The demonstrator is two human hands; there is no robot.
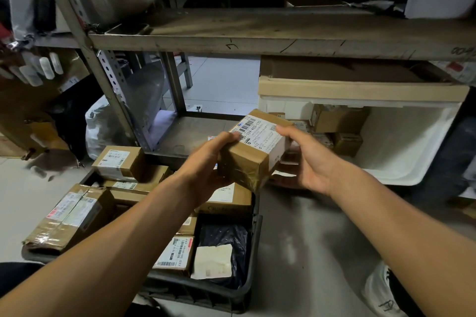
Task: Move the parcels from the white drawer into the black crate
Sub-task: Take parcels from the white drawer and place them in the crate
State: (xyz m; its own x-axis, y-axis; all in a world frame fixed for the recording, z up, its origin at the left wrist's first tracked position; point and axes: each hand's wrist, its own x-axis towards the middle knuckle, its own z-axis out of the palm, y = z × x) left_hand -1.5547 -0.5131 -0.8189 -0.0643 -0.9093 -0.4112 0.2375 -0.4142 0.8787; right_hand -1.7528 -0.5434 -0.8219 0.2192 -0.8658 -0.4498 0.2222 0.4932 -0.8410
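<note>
A small brown cardboard parcel (257,148) with a white barcode label is held in the air between the drawer and the crate. My left hand (210,167) grips its left end, fingers curled over the top. My right hand (306,159) holds its right side, thumb on the label. The white drawer (401,152) stands open at the right with several small brown parcels (337,121) at its back. The black crate (247,273) sits on the floor at lower left, packed with several labelled boxes and a black bag (226,239).
A metal shelf (257,41) spans the view above the hands, its perforated post (113,77) to the left. Cardboard boxes (72,211) overhang the crate's left rim. A white bag (100,128) lies behind the crate. A white shoe (381,291) is at lower right.
</note>
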